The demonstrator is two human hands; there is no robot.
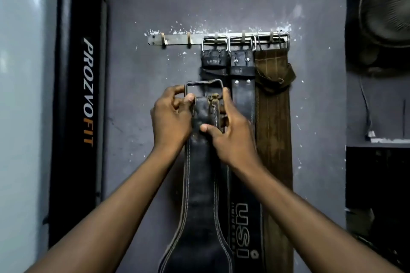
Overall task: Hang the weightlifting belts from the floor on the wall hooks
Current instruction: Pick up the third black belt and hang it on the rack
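Grey wall (pixel 155 6), scuffed, with white plaster flecks around a metal hook rail (pixel 177 39) at 12 o'clock. Two hooks at the rail's left end, toward 11 o'clock, are bare. The right part of the rail carries three belts side by side, hung by their buckles: a black belt (pixel 213 57) with faint "USI" lettering, a second black belt (pixel 242 95) with rivets just to its right, and a brown belt (pixel 274 139) at 1 o'clock, its loose strap end bunched near the top. All three hang flat against the wall and run down toward 6 o'clock; a large "USI" print shows low down, at about 5 o'clock.

At centre, both hands hold a fourth belt (pixel 199 195), black with pale stitching, upright in front of the hung ones and below the rail. Its wide padded part drops toward 6 o'clock, out of frame. Its wire buckle (pixel 203 84) points up, short of the hooks.

Left hand (pixel 170 117): grip closed on the buckle's left side, fingers curled around the wire, thumb on the strap's top edge.
Right hand (pixel 230 133): grip closed on the strap, thumb pressed across its front, forefinger up along the buckle's right side.

At 9 o'clock, a tall black bag (pixel 75 95) marked "PROZOFIT" stands against the wall. At 2 o'clock, a fan (pixel 388 6), part in view.
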